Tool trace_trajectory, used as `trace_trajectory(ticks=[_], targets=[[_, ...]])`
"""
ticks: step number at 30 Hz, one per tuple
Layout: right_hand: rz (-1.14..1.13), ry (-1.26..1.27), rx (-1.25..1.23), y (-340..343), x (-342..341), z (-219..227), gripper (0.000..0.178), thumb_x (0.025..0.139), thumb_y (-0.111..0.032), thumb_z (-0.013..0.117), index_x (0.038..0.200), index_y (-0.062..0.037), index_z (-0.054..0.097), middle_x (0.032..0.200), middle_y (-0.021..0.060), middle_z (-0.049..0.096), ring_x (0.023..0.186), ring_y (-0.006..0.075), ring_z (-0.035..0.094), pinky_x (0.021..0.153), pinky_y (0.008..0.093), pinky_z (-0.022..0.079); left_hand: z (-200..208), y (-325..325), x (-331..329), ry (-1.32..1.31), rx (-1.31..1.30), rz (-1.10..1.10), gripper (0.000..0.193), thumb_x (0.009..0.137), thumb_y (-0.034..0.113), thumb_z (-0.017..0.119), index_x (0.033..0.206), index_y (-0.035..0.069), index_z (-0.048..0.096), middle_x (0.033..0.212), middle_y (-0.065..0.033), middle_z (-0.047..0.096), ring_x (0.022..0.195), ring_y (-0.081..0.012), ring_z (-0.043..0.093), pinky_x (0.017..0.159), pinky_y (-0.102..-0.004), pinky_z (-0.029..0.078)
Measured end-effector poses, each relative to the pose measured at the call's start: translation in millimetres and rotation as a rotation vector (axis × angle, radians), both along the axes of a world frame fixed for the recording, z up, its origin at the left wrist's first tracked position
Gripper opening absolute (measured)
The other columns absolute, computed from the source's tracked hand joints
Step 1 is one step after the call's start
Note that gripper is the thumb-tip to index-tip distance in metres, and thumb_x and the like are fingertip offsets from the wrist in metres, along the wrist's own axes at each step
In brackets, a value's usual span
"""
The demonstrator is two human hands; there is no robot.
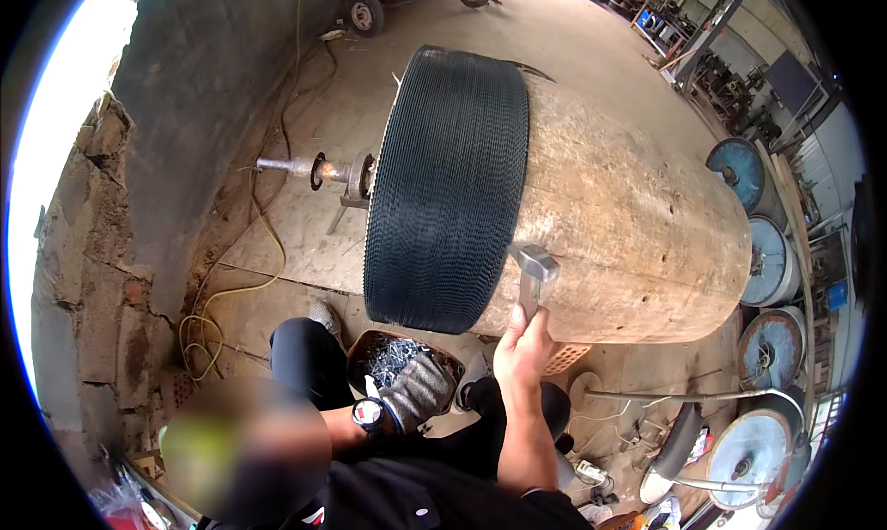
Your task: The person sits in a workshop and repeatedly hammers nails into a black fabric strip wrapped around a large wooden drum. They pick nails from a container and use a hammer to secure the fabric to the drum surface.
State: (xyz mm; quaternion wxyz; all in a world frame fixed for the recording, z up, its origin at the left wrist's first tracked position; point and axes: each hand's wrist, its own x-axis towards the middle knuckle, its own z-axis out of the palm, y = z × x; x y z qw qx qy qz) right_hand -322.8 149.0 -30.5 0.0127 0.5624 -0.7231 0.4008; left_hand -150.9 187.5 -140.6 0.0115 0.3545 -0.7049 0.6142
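Observation:
My right hand is closed round the handle of a hammer, its head up against the side of a big wooden drum. Tightly packed black ridged bands wrap the drum's left part. My left hand, in a grey knitted glove with a watch at the wrist, reaches into a box between my legs. Small shiny metal pieces, which look like nails, fill it. The left fingertips are down among them, so their grip is hidden.
A metal shaft on a stand sticks out of the drum's left end. Yellow hose curls over the floor beside a broken brick wall. Several blue round drums line the right side. A wheeled cart stands far back.

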Motion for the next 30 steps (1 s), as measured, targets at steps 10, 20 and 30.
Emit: trace_trajectory(ticks=[10,20,30], targets=[[-0.005,0.104,-0.158,6,-5,-4,0.03,0.112,-0.027,0.046,0.094,-0.0027,0.05,0.074,0.0071,0.058,0.058,0.0174,0.054,0.053,0.0309,0.043,8,-1,-3,0.768,0.959,-0.473,0.027,0.102,0.02,0.054,0.081,0.003,0.057,0.063,-0.0108,0.053,0.052,-0.027,0.054,0.046,-0.0408,0.041],[-0.028,0.148,-0.132,8,-5,-9,0.032,0.111,-0.03,0.049,0.096,-0.0017,0.048,0.075,0.0075,0.055,0.059,0.0176,0.053,0.05,0.0334,0.042,129,-104,13,1.039,0.691,-0.828,0.049,0.076,0.004,0.072,0.123,0.004,0.058,0.107,-0.0111,0.063,0.094,-0.0309,0.063,0.082,-0.0461,0.051],[-0.051,0.044,0.011,0,-1,-4,0.025,0.105,-0.021,0.059,0.095,0.0019,0.056,0.067,0.0216,0.061,0.056,0.0414,0.061,0.054,0.0459,0.049,171,-196,24,1.0,0.399,-0.733,0.045,0.075,0.004,0.071,0.118,0.008,0.061,0.115,-0.0096,0.063,0.105,-0.0327,0.063,0.089,-0.0485,0.051]])
